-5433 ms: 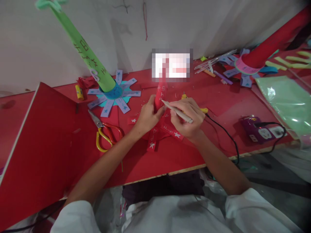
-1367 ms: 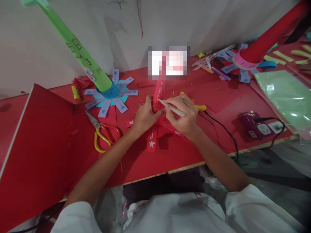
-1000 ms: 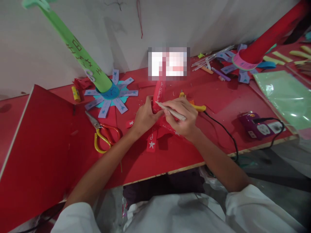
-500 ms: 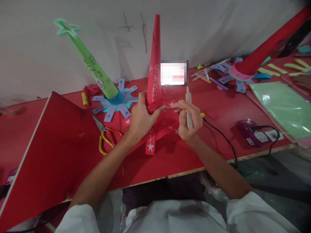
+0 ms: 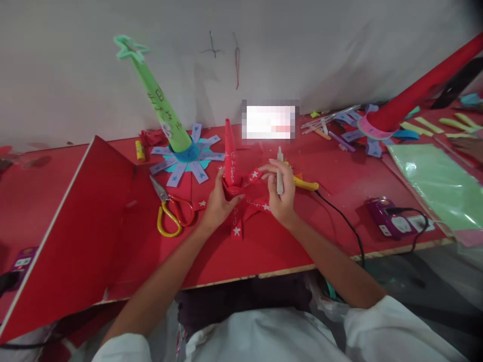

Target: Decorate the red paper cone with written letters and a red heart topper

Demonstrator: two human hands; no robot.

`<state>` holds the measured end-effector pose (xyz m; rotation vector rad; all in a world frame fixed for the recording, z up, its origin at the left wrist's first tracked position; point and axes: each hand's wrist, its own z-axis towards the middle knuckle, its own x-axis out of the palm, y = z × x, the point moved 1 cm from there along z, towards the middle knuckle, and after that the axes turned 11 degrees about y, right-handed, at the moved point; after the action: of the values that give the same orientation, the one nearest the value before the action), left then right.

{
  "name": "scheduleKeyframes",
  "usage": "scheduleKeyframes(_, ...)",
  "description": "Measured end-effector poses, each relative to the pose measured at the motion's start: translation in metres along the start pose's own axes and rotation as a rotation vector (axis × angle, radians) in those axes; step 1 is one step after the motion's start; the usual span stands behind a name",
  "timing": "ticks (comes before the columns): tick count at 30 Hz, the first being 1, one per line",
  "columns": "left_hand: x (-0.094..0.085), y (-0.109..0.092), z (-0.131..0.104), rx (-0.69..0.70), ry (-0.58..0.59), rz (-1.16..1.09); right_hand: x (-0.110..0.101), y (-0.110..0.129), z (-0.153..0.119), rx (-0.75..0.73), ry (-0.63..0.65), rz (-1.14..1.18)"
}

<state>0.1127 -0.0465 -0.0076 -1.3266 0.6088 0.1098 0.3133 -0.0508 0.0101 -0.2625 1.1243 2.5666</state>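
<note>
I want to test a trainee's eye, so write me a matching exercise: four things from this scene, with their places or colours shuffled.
1. pen
2. scissors
3. red cone
4. socket box

A. purple, with white sockets
B. at its base, in the left hand's grip
C. yellow and red handles
D. in the right hand, narrow end up

Pairs: 1-D, 2-C, 3-B, 4-A

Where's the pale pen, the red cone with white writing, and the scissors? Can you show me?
Pale pen [image 5: 279, 177]: head view, on the middle of its barrel.
Red cone [image 5: 230, 158]: head view, halfway up its side.
Scissors [image 5: 163, 195]: head view, at the pivot.
</note>
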Motion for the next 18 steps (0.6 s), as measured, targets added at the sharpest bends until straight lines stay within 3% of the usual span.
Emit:
scheduleKeyframes(5, -0.013, 0.003, 0.003, -0.025, 0.088, 0.025, 0.004, -0.004, -0.003, 0.066, 0.078, -0.006)
scheduleKeyframes(8, -0.015, 0.004, 0.003, -0.015, 0.135, 0.049, 0.009, -0.007, -0.004, 0.112, 0.189, 0.025)
scheduleKeyframes(12, -0.014, 0.001, 0.003, 0.057, 0.122, 0.035, 0.019, -0.008, -0.009, 0.136, 0.327, 0.105)
scheduleKeyframes(18, -0.02, 0.003, 0.004, 0.083, 0.157, 0.08, 0.023, -0.007, -0.012, 0.121, 0.334, 0.13)
